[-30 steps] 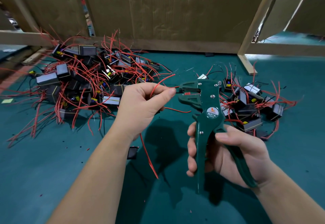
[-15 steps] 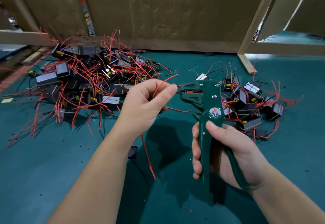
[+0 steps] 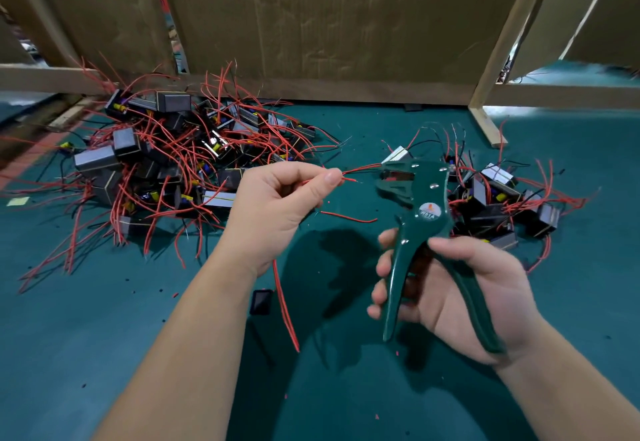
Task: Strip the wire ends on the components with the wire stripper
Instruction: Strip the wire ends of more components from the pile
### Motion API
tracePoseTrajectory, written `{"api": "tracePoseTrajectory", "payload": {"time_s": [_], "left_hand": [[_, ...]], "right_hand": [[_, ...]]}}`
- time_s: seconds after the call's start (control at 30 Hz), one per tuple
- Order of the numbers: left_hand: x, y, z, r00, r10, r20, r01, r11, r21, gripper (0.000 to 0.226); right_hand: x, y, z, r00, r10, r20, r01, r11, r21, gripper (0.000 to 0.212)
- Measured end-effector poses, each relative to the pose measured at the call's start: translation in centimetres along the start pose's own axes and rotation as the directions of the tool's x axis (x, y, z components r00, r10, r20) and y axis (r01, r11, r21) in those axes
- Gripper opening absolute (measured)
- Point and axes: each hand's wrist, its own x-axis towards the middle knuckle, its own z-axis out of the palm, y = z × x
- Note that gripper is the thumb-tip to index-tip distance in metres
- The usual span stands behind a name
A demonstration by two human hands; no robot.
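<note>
My left hand (image 3: 277,212) pinches thin red wires (image 3: 360,168) between thumb and fingers; their ends point right, toward the jaws of the green wire stripper (image 3: 412,205). One wire tip near the thumb shows bare metal. A small black component (image 3: 261,301) hangs below my left wrist, along with a long red wire (image 3: 285,305). My right hand (image 3: 460,291) grips the stripper's two handles, which are spread apart. The jaws sit a short gap to the right of the wire ends.
A big heap of black components with red wires (image 3: 166,167) lies at the back left on the green mat (image 3: 104,319). A smaller heap (image 3: 495,198) sits right of the stripper. Cardboard walls (image 3: 329,25) and wooden beams (image 3: 502,56) close off the back.
The wire ends have come out of the stripper's jaws and my left hand has drawn back to the left. The stripper's handles, squeezed before, have sprung apart.
</note>
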Motion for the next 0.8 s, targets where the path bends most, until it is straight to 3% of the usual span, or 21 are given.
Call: {"api": "tracePoseTrajectory", "payload": {"time_s": [0.23,0.8], "left_hand": [[-0.2,0.2,0.7,0.996,0.017,-0.091,-0.021,0.999,-0.037,0.014],[-0.5,0.1,1.6,0.997,-0.025,-0.066,0.019,0.996,-0.093,0.012]], "right_hand": [[-0.2,0.8,0.8,0.984,0.030,0.174,-0.021,0.998,-0.051,0.047],[-0.4,0.7,0.7,0.979,0.015,0.203,-0.007,0.999,-0.040,0.046]]}}
